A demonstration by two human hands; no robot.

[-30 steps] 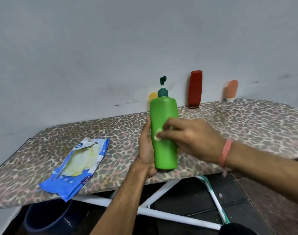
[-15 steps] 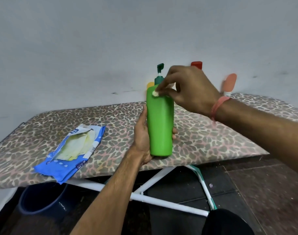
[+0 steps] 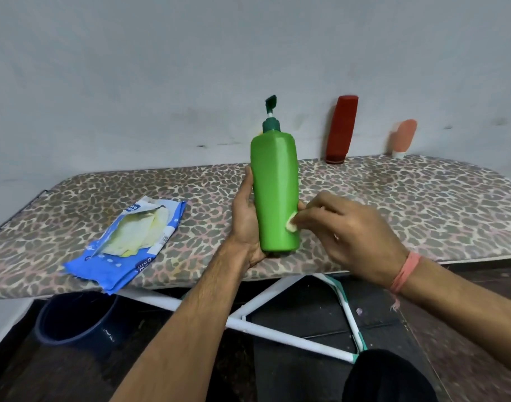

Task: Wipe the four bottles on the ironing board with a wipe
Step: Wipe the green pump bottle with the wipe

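Bottles: showing four — green pump bottle (image 3: 276,195), red bottle (image 3: 342,129), peach tube (image 3: 404,137), and a sliver of a yellow one just peeking out behind the pump bottle's neck.
Wipes in use: showing one wipe (image 3: 291,225).
Wipe packs: lying one, blue wipe pack (image 3: 126,245).
Ironing boards: showing one, ironing board (image 3: 393,198).
Buckets: sitting one, dark bucket (image 3: 74,320).
Hands: showing two, left hand (image 3: 244,219), right hand (image 3: 355,239).
Wristbands: showing one, pink wristband (image 3: 405,272).

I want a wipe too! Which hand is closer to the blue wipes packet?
The left hand. It grips the green bottle, just right of the blue wipes packet. The right hand is beyond the bottle, farther away, pinching a wipe.
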